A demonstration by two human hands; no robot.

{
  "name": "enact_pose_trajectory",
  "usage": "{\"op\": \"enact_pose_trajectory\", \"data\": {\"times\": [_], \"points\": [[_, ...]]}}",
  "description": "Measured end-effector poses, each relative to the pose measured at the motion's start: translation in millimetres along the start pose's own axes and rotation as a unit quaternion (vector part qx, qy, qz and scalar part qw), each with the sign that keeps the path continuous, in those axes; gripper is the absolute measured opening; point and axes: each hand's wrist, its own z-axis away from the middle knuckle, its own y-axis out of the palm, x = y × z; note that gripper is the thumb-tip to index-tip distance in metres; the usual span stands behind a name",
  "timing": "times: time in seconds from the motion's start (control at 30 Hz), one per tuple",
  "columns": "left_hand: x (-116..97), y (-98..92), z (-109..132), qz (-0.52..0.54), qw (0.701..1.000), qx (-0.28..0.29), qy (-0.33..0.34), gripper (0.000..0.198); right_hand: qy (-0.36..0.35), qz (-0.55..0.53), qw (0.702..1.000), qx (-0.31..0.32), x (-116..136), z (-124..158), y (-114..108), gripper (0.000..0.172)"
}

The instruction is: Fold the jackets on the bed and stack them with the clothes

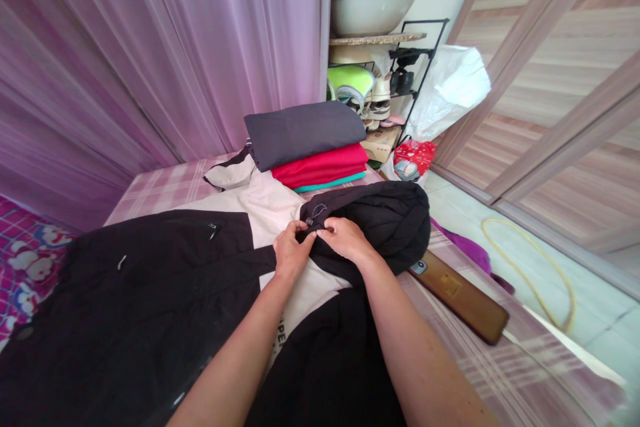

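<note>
A black and cream hooded jacket point(150, 280) lies spread over the bed point(165, 187), its black quilted hood point(385, 213) toward the right. My left hand point(291, 251) and my right hand point(345, 238) sit side by side at the jacket's collar, just below the hood's opening. Both have their fingers curled, pinching the black fabric at the collar. A small cord loop with a toggle point(315, 213) shows just above my fingers.
A stack of folded clothes, grey point(305, 133) over red point(325, 165) and teal, sits at the bed's far end. A brown phone case point(457, 293) lies at the bed's right edge. A shoe rack point(385, 87), white bag point(450, 90), wardrobe doors and yellow hose point(530, 273) are to the right; purple curtains to the left.
</note>
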Motion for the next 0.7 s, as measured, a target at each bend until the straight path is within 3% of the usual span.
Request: {"op": "enact_pose_trajectory", "data": {"times": [0.07, 0.13, 0.2, 0.27, 0.33, 0.5, 0.63, 0.7], "points": [[-2, -0.5, 7, -0.043, 0.997, -0.03, 0.047, 0.019, 0.014, -0.018, 0.999, -0.024, -4, 3, -10, 0.02], [-6, -1.2, 15, -0.09, 0.988, -0.048, 0.118, 0.017, 0.022, -0.033, 0.995, -0.095, -6, 5, -19, 0.022], [-8, -1.5, 21, -0.13, 0.974, -0.029, 0.184, 0.015, -0.012, -0.075, 0.986, -0.15, -6, 4, -19, 0.027], [-9, -0.8, 22, -0.157, 0.963, 0.011, 0.217, 0.016, -0.07, -0.136, 0.978, -0.14, -7, -2, -11, 0.032], [-8, 1.1, 21, -0.175, 0.957, 0.048, 0.224, 0.019, -0.072, -0.161, 0.978, -0.11, -12, -11, 4, 0.042], [-4, 6.0, 17, -0.205, 0.95, 0.094, 0.214, 0.023, 0.035, -0.108, 0.989, -0.099, -33, -32, 28, 0.05], [-5, 6.5, 19, -0.205, 0.952, 0.109, 0.198, 0.024, 0.012, -0.062, 0.992, -0.106, -28, -29, 18, 0.046], [-5, 6.4, 18, -0.201, 0.954, 0.11, 0.195, 0.024, -0.056, -0.029, 0.989, -0.132, -19, -28, 12, 0.046]]}}
